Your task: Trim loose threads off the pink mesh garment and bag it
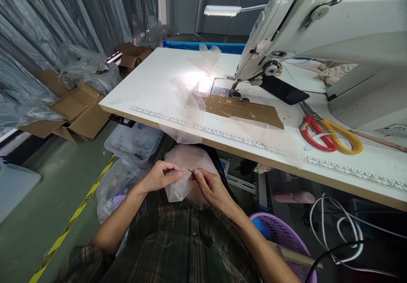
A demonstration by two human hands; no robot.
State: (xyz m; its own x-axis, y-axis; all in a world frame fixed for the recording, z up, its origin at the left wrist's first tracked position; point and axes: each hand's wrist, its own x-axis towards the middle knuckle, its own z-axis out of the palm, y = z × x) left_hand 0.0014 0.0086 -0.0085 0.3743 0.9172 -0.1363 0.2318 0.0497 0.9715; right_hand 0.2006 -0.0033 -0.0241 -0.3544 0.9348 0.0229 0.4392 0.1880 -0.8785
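Note:
Over my lap lies a sheer pale pink fabric (191, 160), with folds hanging below the table edge. My left hand (163, 176) is at the fabric's left side, thumb and forefinger closed in a pinch; whatever lies between them is too small to make out. Across from it, my right hand (211, 185) grips a thin dark pointed tool (190, 171) whose tip points toward the left fingertips. Its kind is not clear, as most of it is hidden in the fingers. More of the sheer fabric (187, 117) drapes over the table's front edge.
A white sewing machine (273, 33) stands on the white table (143, 84). Brown tape (244, 109), a black phone (282, 89) and red and yellow-handled scissors (330, 134) lie near it. Below are a purple basket (286, 228) and white cables (337, 232). Cardboard boxes (85, 109) stand left.

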